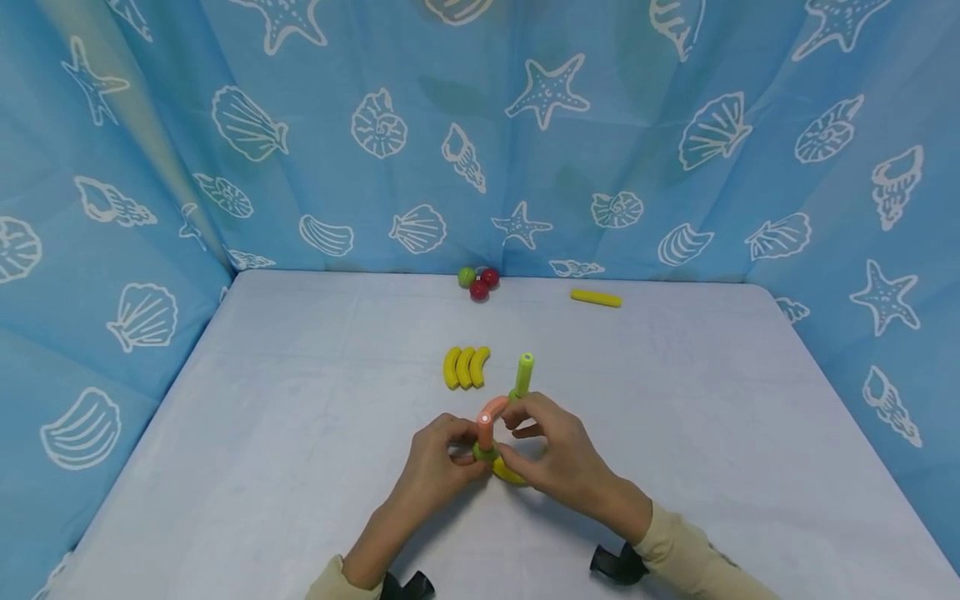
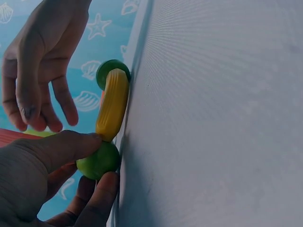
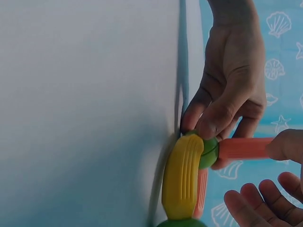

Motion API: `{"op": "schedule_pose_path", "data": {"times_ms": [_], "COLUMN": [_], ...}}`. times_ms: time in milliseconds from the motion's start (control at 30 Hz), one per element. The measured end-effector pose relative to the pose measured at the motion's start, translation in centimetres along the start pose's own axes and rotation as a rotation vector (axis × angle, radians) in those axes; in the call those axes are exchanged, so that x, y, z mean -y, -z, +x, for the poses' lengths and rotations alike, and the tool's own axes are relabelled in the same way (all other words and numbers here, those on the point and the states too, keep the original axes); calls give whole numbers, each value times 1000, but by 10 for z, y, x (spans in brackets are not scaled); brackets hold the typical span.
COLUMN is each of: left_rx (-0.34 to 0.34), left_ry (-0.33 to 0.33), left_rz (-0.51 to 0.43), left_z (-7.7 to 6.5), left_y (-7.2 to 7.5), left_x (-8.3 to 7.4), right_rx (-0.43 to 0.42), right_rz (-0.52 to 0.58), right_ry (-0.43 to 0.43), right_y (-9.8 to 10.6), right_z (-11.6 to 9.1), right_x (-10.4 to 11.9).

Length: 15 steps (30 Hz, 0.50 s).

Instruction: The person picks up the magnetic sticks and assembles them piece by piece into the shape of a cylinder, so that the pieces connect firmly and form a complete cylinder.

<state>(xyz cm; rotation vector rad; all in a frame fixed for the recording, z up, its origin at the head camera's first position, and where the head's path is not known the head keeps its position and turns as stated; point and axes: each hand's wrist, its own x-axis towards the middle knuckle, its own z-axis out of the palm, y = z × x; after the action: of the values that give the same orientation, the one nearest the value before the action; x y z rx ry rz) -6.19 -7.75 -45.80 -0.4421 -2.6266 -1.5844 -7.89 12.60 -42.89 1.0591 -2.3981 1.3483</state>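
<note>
Left hand (image 1: 442, 460) pinches a green ball (image 1: 484, 453) bearing an upright orange rod (image 1: 485, 433), at the tabletop's (image 1: 300, 375) near middle. Beyond lie three yellow curved pieces (image 1: 465, 367), then a small cluster of balls (image 1: 478, 290). Lime-green rod (image 1: 524, 377) stands further right. Right hand (image 1: 558, 450), fingers loosely parted, is close beside, contact unclear; a yellow stick (image 1: 596, 297) lies farther back.
</note>
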Motion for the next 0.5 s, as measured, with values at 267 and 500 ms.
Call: {"op": "schedule_pose_path", "data": {"times_ms": [267,500], "left_rx": [1,12], "left_ry": [4,34], "left_rz": [2,12], "left_z": [1,0], "left_y": [0,-1], "left_x": [-1,-2], "right_rx": [-41,-56], "right_rz": [-54,-87], "right_ry": [3,9], "right_y": [15,28], "right_z": [-5,-8], "right_x": [-6,-15]}}
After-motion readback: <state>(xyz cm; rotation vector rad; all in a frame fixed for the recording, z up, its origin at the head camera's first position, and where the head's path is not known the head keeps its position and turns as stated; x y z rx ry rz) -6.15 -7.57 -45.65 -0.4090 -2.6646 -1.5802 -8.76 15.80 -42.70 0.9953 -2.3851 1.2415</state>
